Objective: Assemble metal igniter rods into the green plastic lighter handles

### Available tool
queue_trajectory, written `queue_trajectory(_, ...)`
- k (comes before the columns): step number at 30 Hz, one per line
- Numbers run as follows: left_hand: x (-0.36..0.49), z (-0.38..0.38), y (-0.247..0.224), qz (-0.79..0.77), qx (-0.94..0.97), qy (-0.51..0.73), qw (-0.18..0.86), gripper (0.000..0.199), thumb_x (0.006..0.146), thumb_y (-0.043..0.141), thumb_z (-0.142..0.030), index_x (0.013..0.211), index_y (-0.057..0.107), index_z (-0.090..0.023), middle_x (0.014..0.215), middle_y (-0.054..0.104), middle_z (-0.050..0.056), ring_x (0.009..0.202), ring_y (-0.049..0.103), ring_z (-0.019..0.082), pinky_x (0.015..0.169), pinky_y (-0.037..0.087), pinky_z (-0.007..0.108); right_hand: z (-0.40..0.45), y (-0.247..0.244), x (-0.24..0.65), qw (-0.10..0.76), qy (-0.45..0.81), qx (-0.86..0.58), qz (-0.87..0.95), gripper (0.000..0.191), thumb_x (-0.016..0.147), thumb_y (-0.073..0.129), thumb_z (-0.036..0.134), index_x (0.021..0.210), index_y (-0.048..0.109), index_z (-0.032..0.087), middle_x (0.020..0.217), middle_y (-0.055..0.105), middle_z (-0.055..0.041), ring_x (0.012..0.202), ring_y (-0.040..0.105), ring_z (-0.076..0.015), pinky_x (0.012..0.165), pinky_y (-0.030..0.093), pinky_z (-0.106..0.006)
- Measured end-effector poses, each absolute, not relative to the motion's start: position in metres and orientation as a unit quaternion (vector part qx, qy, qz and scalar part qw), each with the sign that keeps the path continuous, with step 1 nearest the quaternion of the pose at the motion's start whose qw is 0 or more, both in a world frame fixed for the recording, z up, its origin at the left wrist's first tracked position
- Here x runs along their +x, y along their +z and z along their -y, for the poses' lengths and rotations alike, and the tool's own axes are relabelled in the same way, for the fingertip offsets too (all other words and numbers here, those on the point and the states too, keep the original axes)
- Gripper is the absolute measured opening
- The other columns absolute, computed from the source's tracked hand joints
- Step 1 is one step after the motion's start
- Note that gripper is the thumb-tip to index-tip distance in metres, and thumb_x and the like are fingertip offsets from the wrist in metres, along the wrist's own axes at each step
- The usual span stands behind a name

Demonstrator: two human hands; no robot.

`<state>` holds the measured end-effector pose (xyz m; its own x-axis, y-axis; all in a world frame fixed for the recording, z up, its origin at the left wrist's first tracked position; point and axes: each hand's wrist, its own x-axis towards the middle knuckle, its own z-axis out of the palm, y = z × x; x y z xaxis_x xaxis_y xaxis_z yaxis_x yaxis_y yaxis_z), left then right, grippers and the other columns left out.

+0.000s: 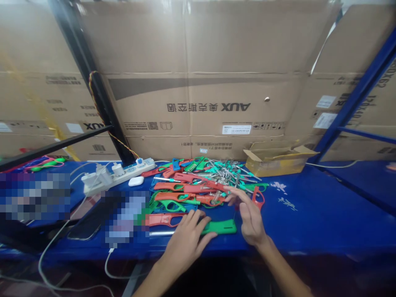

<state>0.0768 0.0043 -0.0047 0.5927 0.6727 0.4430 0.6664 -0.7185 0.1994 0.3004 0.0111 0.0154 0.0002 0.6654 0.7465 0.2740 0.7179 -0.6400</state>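
A green long-neck lighter [221, 227] lies flat near the table's front edge, its metal tube pointing left. My left hand [191, 233] is closed around its middle, covering the part between tube and handle. My right hand [251, 218] is just past the lighter's right end, fingers bent and thumb drawn in. A thin line runs from near these fingers down to the lighter's end; what the fingertips hold, if anything, is too small to make out. Beyond both hands is a pile of orange lighter bodies [168, 197] and teal-ended metal lighter tubes [229, 171].
A red lighter part [258, 199] lies beyond my right hand. An open cardboard box [275, 163] stands at the back right, with small white bits [278, 187] in front. At left are a power strip [123, 175], a white earbud case [136, 181], phones and cables. Large cartons [185, 49] stand behind.
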Motion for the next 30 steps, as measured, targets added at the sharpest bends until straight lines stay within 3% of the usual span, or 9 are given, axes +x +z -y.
queue_trajectory(2,0.0765,-0.0049,-0.0051,-0.373,0.892,0.255,0.011,0.034,0.104,0.055,-0.044,0.127,0.065,-0.020,0.123,0.065,0.011,0.114,0.064,0.032,0.096,0.055,0.051,-0.0099,0.0144,0.3016,0.615,0.112,-0.352,0.697,0.037,0.109,0.038,0.026,0.140,0.058,0.025,0.120,0.070,-0.0108,0.092,0.071,-0.0210,0.083,0.060,-0.040)
queue_trajectory(7,0.0765,-0.0051,-0.0051,-0.374,0.892,0.252,0.017,0.034,0.104,0.056,-0.044,0.127,0.064,-0.020,0.123,0.066,0.011,0.116,0.063,0.033,0.099,0.055,0.053,-0.0115,0.0070,0.3023,0.657,0.091,-0.339,0.667,0.038,0.101,0.059,0.018,0.137,0.057,0.030,0.095,0.072,-0.0016,0.061,0.067,-0.0132,0.062,0.060,-0.030)
queue_trajectory(9,0.0765,-0.0049,-0.0049,-0.374,0.892,0.253,0.014,0.034,0.104,0.055,-0.043,0.127,0.064,-0.020,0.124,0.066,0.011,0.117,0.063,0.033,0.100,0.054,0.054,-0.0107,0.0065,0.3035,0.653,0.083,-0.335,0.674,0.035,0.100,0.061,0.018,0.133,0.061,0.030,0.093,0.072,-0.0017,0.069,0.070,-0.0158,0.066,0.061,-0.032)
queue_trajectory(13,0.0765,-0.0048,-0.0030,-0.377,0.893,0.246,0.022,0.033,0.104,0.056,-0.042,0.127,0.064,-0.020,0.122,0.065,0.011,0.113,0.065,0.032,0.098,0.055,0.052,-0.0085,0.0084,0.3059,0.647,0.071,-0.352,0.672,0.037,0.105,0.047,0.016,0.135,0.062,0.029,0.112,0.073,-0.0080,0.098,0.073,-0.0225,0.084,0.061,-0.040)
queue_trajectory(20,0.0759,-0.0043,-0.0044,-0.374,0.894,0.247,0.019,0.035,0.105,0.054,-0.044,0.129,0.063,-0.020,0.123,0.065,0.011,0.116,0.063,0.033,0.100,0.055,0.054,-0.0111,0.0062,0.3095,0.656,0.051,-0.369,0.657,0.030,0.093,0.072,0.020,0.121,0.069,0.031,0.103,0.067,-0.0050,0.095,0.068,-0.0224,0.085,0.058,-0.039)
queue_trajectory(26,0.0753,-0.0057,-0.0065,-0.380,0.893,0.240,0.020,0.035,0.105,0.054,-0.044,0.129,0.063,-0.021,0.124,0.065,0.011,0.114,0.064,0.032,0.097,0.056,0.052,-0.0061,0.0076,0.3063,0.644,0.081,-0.362,0.669,0.034,0.106,0.046,0.019,0.134,0.063,0.029,0.103,0.073,-0.0073,0.085,0.073,-0.0211,0.078,0.061,-0.038)
queue_trajectory(30,0.0749,-0.0060,-0.0070,-0.378,0.895,0.237,0.015,0.037,0.105,0.054,-0.045,0.130,0.063,-0.020,0.126,0.065,0.012,0.116,0.064,0.033,0.098,0.056,0.055,-0.0067,0.0059,0.3071,0.657,0.076,-0.350,0.663,0.034,0.100,0.059,0.016,0.131,0.063,0.031,0.096,0.071,-0.0032,0.077,0.071,-0.0185,0.073,0.061,-0.035)
